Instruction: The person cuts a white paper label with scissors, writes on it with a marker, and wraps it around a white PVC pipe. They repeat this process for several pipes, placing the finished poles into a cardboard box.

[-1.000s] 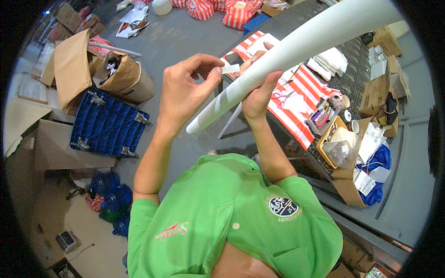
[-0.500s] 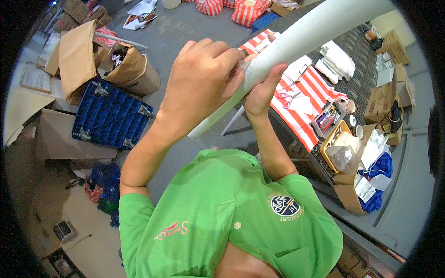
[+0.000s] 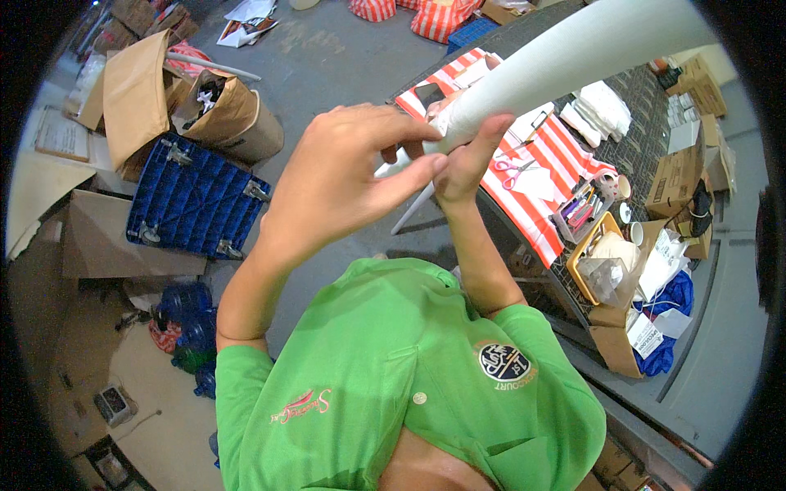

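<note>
A long white tube [image 3: 557,69], perhaps a roll of sheet material, slants from the upper right down past my hands. My right hand [image 3: 468,168] is wrapped round its lower part, thumb along the near side. My left hand [image 3: 344,176] is at the tube's left side, its fingertips touching the surface next to a small shiny clear patch [image 3: 443,123] that looks like tape. The left thumb is stretched out toward the right hand's thumb base, with a gap between it and the index finger. The tube's lower end is mostly hidden behind my left hand.
At right, a dark table [image 3: 557,33] bears red-striped plastic [image 3: 540,217], pink scissors [image 3: 513,173], a pen box [image 3: 580,204], a yellow tray [image 3: 583,282] and folded white cloths [image 3: 602,113]. At left stand a blue wheeled platform [image 3: 192,196] and a brown paper-lined bin [image 3: 246,131].
My left hand has loosened its pinch at the tube and turned, with its thumb now spread. The tube has shifted slightly toward the right. My right hand keeps its hold.
</note>
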Action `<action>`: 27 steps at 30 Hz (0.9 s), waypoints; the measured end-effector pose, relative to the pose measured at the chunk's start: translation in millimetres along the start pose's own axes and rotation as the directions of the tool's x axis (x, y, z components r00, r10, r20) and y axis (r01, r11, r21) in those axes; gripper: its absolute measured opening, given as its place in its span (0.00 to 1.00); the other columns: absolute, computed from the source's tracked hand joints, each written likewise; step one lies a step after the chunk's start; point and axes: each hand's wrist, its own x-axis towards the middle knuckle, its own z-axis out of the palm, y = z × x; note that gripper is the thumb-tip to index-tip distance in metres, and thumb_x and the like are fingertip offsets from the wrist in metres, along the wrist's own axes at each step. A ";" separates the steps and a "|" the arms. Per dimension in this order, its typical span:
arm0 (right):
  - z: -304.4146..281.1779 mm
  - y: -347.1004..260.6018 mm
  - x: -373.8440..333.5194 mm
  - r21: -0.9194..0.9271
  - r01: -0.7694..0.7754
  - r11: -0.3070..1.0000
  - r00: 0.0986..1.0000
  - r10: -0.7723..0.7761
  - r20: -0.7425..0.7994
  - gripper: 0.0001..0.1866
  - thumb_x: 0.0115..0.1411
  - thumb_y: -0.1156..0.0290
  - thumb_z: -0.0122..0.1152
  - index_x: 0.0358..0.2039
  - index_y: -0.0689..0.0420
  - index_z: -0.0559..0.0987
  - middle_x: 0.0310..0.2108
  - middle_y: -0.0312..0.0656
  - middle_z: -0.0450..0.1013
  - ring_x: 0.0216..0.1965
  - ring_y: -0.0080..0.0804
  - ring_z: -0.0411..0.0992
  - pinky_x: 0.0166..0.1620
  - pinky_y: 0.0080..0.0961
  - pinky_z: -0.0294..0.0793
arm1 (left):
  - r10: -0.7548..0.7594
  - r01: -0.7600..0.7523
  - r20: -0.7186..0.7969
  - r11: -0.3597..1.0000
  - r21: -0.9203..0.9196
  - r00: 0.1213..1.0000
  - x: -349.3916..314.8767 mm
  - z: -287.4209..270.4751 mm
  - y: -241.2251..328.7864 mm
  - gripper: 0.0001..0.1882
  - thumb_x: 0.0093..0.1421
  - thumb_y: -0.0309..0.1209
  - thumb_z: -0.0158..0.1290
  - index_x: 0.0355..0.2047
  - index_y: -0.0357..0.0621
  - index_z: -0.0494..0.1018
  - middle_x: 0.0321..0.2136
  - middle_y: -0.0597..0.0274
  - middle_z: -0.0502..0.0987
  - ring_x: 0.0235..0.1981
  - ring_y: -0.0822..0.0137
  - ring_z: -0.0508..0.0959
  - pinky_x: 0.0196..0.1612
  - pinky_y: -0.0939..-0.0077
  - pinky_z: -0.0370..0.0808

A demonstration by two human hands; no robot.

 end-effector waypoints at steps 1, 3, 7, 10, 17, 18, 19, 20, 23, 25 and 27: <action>3.3 -6.8 1.8 0.014 0.014 1.000 1.000 -0.015 0.021 0.47 0.68 0.27 0.37 0.65 0.61 0.60 0.38 0.41 0.68 0.31 0.27 0.71 0.35 0.26 0.74 | -0.013 0.013 0.009 0.998 -0.062 1.000 -3.8 -0.9 -1.7 0.10 0.59 0.28 0.65 0.41 0.43 0.84 0.30 0.59 0.82 0.29 0.67 0.80 0.32 0.72 0.74; 7.6 -13.9 6.8 0.087 0.054 0.995 0.995 -0.060 0.074 0.49 0.68 0.26 0.36 0.66 0.62 0.60 0.39 0.38 0.69 0.29 0.27 0.71 0.35 0.26 0.75 | -0.004 -0.005 -0.150 0.998 -0.064 0.989 1.9 1.6 -10.8 0.08 0.58 0.27 0.65 0.39 0.43 0.84 0.30 0.58 0.82 0.28 0.65 0.81 0.34 0.71 0.76; 10.0 -23.8 7.2 0.220 0.045 0.975 0.990 -0.072 0.118 0.49 0.69 0.27 0.34 0.66 0.64 0.62 0.46 0.37 0.70 0.39 0.26 0.73 0.46 0.25 0.76 | 0.123 -0.146 -0.377 0.989 -0.034 0.918 10.3 16.2 -14.3 0.10 0.57 0.25 0.66 0.40 0.45 0.86 0.32 0.59 0.82 0.31 0.64 0.81 0.36 0.72 0.78; 11.1 -25.7 6.8 0.300 0.004 0.954 0.995 -0.034 0.096 0.48 0.69 0.27 0.34 0.66 0.62 0.61 0.47 0.37 0.69 0.47 0.27 0.71 0.54 0.27 0.72 | 0.143 -0.189 -0.441 0.980 -0.062 0.886 7.5 34.7 -10.1 0.12 0.56 0.27 0.67 0.42 0.48 0.87 0.36 0.62 0.83 0.35 0.64 0.81 0.38 0.71 0.78; 17.5 -25.2 -0.1 0.269 -0.012 0.963 0.999 0.000 0.046 0.48 0.69 0.27 0.31 0.68 0.60 0.57 0.47 0.38 0.69 0.46 0.29 0.71 0.53 0.32 0.73 | 0.101 -0.095 -0.521 0.995 0.039 0.848 -4.8 60.9 -3.4 0.18 0.52 0.31 0.69 0.45 0.48 0.86 0.39 0.62 0.84 0.34 0.62 0.82 0.40 0.68 0.77; 17.6 -25.6 -1.2 0.246 -0.020 0.969 1.000 0.017 0.016 0.48 0.69 0.27 0.28 0.68 0.60 0.56 0.46 0.40 0.70 0.46 0.31 0.71 0.54 0.34 0.73 | 0.078 -0.063 -0.515 0.997 0.047 0.854 -5.6 63.3 3.1 0.18 0.52 0.31 0.69 0.45 0.48 0.85 0.40 0.62 0.84 0.34 0.61 0.82 0.41 0.67 0.78; 19.3 -25.6 -2.7 0.220 -0.020 0.975 1.000 0.018 0.010 0.48 0.69 0.27 0.28 0.68 0.60 0.56 0.46 0.41 0.70 0.46 0.31 0.71 0.54 0.34 0.73 | 0.050 -0.020 -0.512 0.998 0.064 0.858 -8.6 63.2 7.3 0.19 0.51 0.32 0.70 0.46 0.47 0.85 0.41 0.61 0.83 0.34 0.61 0.82 0.41 0.67 0.78; 21.2 -25.6 -4.0 0.194 -0.021 0.981 1.000 0.020 0.006 0.48 0.69 0.27 0.28 0.68 0.60 0.56 0.46 0.41 0.71 0.45 0.32 0.71 0.53 0.34 0.74 | 0.043 -0.037 -0.513 0.999 0.021 0.857 -10.4 63.5 4.4 0.20 0.51 0.32 0.70 0.46 0.47 0.85 0.41 0.61 0.83 0.35 0.61 0.83 0.42 0.66 0.78; 19.0 -24.2 -4.7 0.247 -0.038 0.968 0.996 0.018 0.082 0.47 0.69 0.27 0.31 0.68 0.59 0.56 0.49 0.40 0.68 0.47 0.32 0.72 0.58 0.40 0.74 | 0.007 -0.094 -0.490 0.984 -0.154 0.872 -11.3 61.4 -8.7 0.21 0.52 0.33 0.70 0.48 0.46 0.84 0.42 0.59 0.83 0.38 0.60 0.84 0.45 0.65 0.79; 16.2 -21.0 -5.2 0.300 -0.034 0.953 0.990 -0.009 0.144 0.46 0.69 0.28 0.30 0.68 0.58 0.56 0.51 0.40 0.67 0.50 0.33 0.73 0.61 0.47 0.74 | -0.039 -0.115 -0.431 0.938 -0.327 0.902 -14.1 53.2 -11.3 0.21 0.54 0.33 0.69 0.49 0.45 0.84 0.42 0.59 0.83 0.41 0.59 0.84 0.46 0.65 0.80; 20.9 -22.9 -7.3 0.313 -0.042 0.949 0.989 -0.004 0.145 0.46 0.69 0.28 0.30 0.68 0.58 0.57 0.51 0.40 0.67 0.49 0.33 0.73 0.61 0.48 0.74 | -0.077 -0.080 -0.430 0.938 -0.337 0.900 -13.0 54.0 -13.9 0.21 0.56 0.33 0.68 0.50 0.45 0.84 0.42 0.58 0.83 0.42 0.59 0.84 0.46 0.65 0.80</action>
